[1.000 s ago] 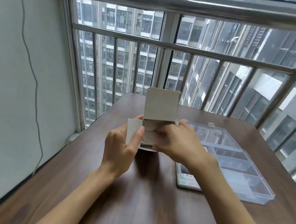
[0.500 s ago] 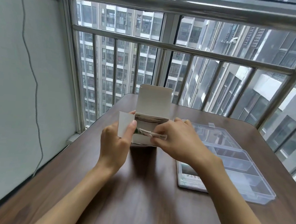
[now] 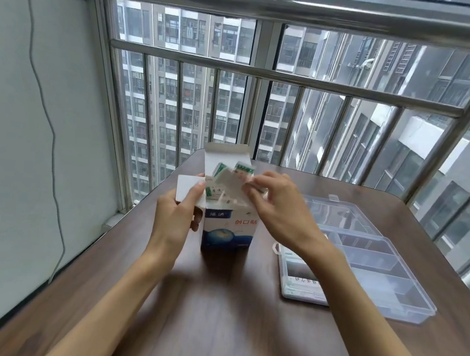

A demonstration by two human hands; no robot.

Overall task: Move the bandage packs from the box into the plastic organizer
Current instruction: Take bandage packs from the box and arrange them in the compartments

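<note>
Wooden table [image 3: 214, 319], open clear plastic organizer [image 3: 377, 266] on its right side. Your left hand [image 3: 175, 215] grips the upright bandage box [image 3: 227, 228] — your right hand [image 3: 277, 207] pinches bandage packs [image 3: 229, 181] at its open top.

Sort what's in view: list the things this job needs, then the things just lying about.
Needed: box, bandage packs, plastic organizer, left hand, right hand.

Lying about: phone, wall cable; the table only carries everything.
</note>
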